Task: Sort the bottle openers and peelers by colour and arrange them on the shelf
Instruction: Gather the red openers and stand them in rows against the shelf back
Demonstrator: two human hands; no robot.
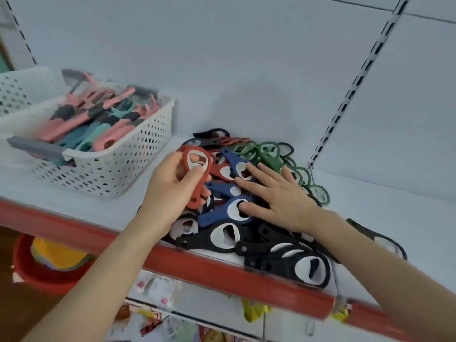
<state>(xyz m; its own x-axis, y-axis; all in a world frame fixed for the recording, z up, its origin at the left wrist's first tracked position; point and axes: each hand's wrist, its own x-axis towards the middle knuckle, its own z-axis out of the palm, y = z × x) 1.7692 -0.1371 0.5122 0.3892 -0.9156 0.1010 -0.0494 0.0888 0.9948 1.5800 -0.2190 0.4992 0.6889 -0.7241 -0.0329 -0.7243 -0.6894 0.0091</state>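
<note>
We judge sorting partly done: on the shelf [370,218], green openers [270,156] cluster rearward, black openers [271,264] in front, reds and blues mixed. Our left hand [170,191] has its fingers grasping a red opener [197,193]; our right hand [278,193] rests flat, fingers released, on blue openers [217,215]. The peelers [98,124] in the basket [148,134] look unsorted.

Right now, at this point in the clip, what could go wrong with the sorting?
1. The black openers lie right at the shelf's red front edge. The right hand, flat on the pile, could push them off.
2. The blue openers are tangled among red and black ones, so pulling one out may drag others into the green group.
</note>
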